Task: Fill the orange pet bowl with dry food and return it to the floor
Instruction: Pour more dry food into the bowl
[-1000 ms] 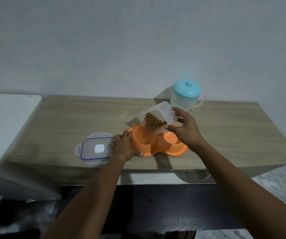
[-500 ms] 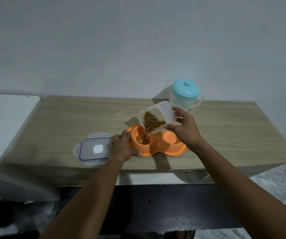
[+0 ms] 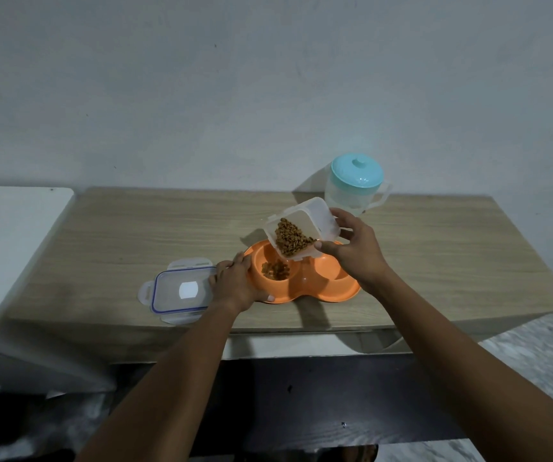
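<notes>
Fingers [image 3: 343, 217] of my right hand [image 3: 355, 258] curl round the far side of the tub [image 3: 318, 211] and the thumb clamps its near side, so the grip pinches the tub across its width. I hold it tilted, open mouth down and to the left, so the food [image 3: 290, 236] slides into the low corner and drops from there. That corner hangs just above the left well of the bowl [image 3: 318, 290], which I judge is why the pour lands where it should: a small heap lies in that well. The right well looks bare, though my wrist hides part of it.

My left hand [image 3: 235, 285] grips the bowl's left end, fingers close together over the far rim and thumb hooked along the near edge. I read that as a brace, because a light plastic bowl could skid on the smooth table [image 3: 135, 235] under falling pellets. The bowl sits on the table near its front edge, not on the floor [image 3: 541, 355].

The lid [image 3: 181, 291] lies flat just left of my left hand, touching or nearly so; I cannot tell which. A jug [image 3: 356, 185] stands behind the tub, apart from the pour.

By my judgement the filling is at an early stage, as most of the food is in the tub. Tilting too steeply could dump it over the rim.
</notes>
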`<state>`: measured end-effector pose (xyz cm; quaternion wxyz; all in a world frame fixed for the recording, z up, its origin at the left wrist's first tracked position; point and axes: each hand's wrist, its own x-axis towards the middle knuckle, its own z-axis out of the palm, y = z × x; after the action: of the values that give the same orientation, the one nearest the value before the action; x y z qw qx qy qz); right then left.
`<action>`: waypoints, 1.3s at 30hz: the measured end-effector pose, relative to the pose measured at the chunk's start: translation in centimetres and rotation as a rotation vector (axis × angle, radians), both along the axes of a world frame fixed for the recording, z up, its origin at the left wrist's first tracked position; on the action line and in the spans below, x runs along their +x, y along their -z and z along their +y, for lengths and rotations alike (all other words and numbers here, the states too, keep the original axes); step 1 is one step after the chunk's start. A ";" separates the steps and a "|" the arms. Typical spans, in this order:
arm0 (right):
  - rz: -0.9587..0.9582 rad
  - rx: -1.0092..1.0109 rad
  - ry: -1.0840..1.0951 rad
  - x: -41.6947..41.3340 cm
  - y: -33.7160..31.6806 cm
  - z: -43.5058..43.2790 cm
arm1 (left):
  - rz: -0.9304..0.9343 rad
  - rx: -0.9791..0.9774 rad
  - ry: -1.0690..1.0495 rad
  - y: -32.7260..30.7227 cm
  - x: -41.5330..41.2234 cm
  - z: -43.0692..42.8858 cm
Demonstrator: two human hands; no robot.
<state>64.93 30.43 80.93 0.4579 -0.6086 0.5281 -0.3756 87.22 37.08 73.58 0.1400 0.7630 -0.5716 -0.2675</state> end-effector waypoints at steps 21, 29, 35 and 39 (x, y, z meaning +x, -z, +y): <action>-0.027 0.010 0.002 0.0 0.0 -0.2 | 0.017 0.002 -0.005 0.4 0.1 -0.1; 0.006 -0.014 -0.013 -0.1 0.2 -0.1 | 0.032 -0.004 -0.005 0.5 0.2 -0.1; 0.020 -0.034 -0.022 -0.1 0.0 -0.1 | 0.037 -0.009 0.002 0.6 0.3 -0.1; 0.028 -0.040 -0.021 0.1 0.0 -0.1 | 0.044 -0.019 0.006 0.6 0.3 0.0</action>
<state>65.00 30.36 80.94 0.4424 -0.6283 0.5202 -0.3727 87.49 37.07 72.99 0.1590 0.7539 -0.5730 -0.2793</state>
